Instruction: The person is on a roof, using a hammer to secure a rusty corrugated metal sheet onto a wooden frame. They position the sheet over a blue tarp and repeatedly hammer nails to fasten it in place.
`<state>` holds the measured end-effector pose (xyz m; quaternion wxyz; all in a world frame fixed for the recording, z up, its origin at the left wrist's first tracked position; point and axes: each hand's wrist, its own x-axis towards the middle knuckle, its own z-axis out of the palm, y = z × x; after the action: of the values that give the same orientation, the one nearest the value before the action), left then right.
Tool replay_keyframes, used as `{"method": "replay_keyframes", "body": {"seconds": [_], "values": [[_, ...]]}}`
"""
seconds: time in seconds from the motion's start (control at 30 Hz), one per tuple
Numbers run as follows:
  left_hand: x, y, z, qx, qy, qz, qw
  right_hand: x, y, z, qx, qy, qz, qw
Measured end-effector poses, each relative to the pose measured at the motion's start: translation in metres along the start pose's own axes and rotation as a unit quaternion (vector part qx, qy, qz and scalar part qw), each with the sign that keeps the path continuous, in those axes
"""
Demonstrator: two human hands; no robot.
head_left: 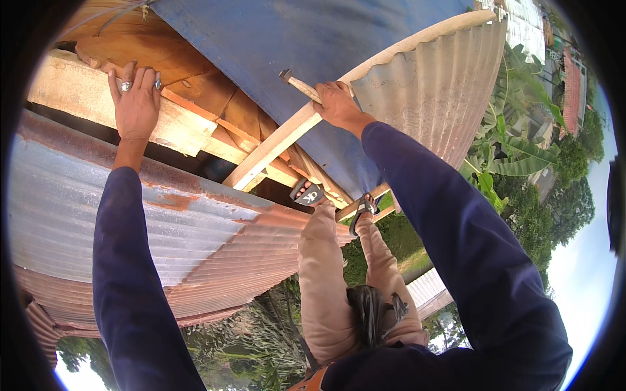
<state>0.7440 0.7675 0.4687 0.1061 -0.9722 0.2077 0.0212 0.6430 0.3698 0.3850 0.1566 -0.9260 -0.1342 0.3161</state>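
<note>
My left hand (137, 101), with rings on its fingers, lies over a pale wooden plank (75, 88) at the upper left. Its fingers hook over the plank's far edge. A hammer (302, 88) with a light wooden handle is in my right hand (340, 104), its metal head pointing up and left. That hand is closed round the handle and rests against a long wooden beam (277, 144), which runs diagonally beneath it. Part of the handle is hidden in my palm.
Rusty corrugated sheets (150, 208) slope below the planks at left. Another corrugated sheet (424, 85) stands along the beam at right, by a blue tarp (261, 45). My sandaled feet (310, 193) stand on narrow timbers, with grass and plants far below. Dark gaps show between the boards.
</note>
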Motion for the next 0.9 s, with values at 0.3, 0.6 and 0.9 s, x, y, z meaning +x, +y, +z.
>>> {"method": "replay_keyframes", "body": {"seconds": [0.3, 0.6, 0.9], "values": [[0.002, 0.008, -0.008, -0.058, 0.037, 0.002, 0.998, -0.007, 0.008, 0.003, 0.037, 0.046, -0.015, 0.998], [0.006, 0.011, -0.018, -0.047, 0.022, -0.002, 0.999, -0.011, 0.008, 0.000, 0.031, 0.060, -0.024, 0.997], [-0.022, 0.142, -0.012, -0.159, 0.110, -0.089, 0.977, -0.006, 0.012, 0.006, 0.053, 0.079, -0.037, 0.995]]}}
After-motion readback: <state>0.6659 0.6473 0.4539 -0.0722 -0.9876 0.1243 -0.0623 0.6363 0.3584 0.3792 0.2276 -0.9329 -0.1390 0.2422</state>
